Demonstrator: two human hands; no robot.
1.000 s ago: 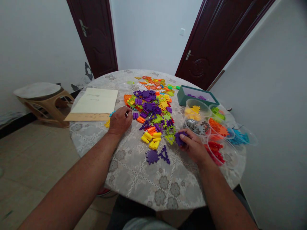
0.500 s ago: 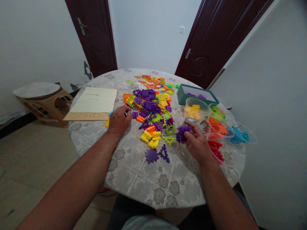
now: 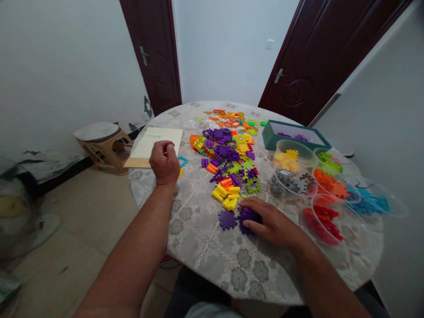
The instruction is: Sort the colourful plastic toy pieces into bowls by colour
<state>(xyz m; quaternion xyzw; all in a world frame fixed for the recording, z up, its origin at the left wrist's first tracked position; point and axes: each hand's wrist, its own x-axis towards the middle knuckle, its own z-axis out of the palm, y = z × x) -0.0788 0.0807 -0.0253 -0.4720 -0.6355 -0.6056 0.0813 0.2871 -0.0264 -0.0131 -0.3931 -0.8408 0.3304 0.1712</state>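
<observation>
Clear tubs (image 3: 306, 155) hold yellow, grey, orange and red pieces (image 3: 332, 184); my right grip (image 3: 273, 220) clasps purple pieces (image 3: 247, 215), my left grip (image 3: 164, 164) curled closed.

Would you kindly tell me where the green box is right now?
In the head view, the green box stands at the right rear of the table, behind the tub of yellow pieces, beyond the right hand.
</observation>
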